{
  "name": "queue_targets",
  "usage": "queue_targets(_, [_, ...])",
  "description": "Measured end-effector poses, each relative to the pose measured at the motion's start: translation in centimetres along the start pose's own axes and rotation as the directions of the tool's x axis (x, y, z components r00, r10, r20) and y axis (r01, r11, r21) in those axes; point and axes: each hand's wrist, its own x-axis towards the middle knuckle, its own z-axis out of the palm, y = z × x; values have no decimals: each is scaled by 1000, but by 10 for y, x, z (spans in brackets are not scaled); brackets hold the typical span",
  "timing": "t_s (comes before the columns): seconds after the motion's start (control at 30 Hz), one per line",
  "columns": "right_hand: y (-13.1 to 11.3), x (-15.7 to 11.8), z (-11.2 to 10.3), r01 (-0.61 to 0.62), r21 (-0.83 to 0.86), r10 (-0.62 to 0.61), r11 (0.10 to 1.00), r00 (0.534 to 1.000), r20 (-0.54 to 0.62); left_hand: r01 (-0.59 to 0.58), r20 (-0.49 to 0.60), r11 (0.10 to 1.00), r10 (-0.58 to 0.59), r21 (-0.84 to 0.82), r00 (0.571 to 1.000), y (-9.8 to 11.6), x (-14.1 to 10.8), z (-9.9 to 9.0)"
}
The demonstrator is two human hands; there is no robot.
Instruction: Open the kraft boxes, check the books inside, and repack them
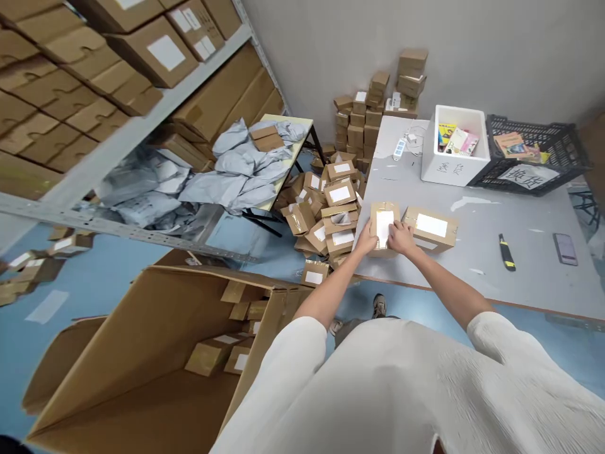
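A small cardboard box (384, 210) with a white label sits at the left end of the grey table. My left hand (366, 240) grips its left side near the front. Across from it, my right hand (401, 238) is closed at the box's right edge, with fingertips touching the label; its finger pads are partly hidden. Just right of that hand lies a second cardboard box (447, 233), longer and also labelled. Farther right on the tabletop are a black and yellow box cutter (507, 253) and a phone (566, 249).
The grey table (472, 258) carries a white foam bin (449, 167), a black crate (534, 173) and a power strip (399, 149). Left of it, small boxes (340, 192) pile on the floor. A big open carton (155, 328) stands lower left, below a metal shelf (118, 129).
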Motion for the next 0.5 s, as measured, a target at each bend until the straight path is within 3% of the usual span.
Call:
queue_targets(0.13, [19, 2, -4, 7, 1, -7, 1000, 1000, 9, 19, 5, 997, -20, 70, 1000, 4, 20, 11])
queue_targets(0.33, [35, 7, -6, -26, 21, 27, 999, 999, -25, -27, 105, 998, 22, 50, 994, 2, 41, 25])
queue_targets(0.43, [25, 16, -6, 21, 22, -20, 1000, 1000, -10, 40, 55, 993, -47, 111, 997, -2, 38, 17])
queue_targets(0.5, [7, 26, -4, 79, 18, -79, 997, 997, 1, 38, 25, 986, -42, 160, 999, -7, 29, -1])
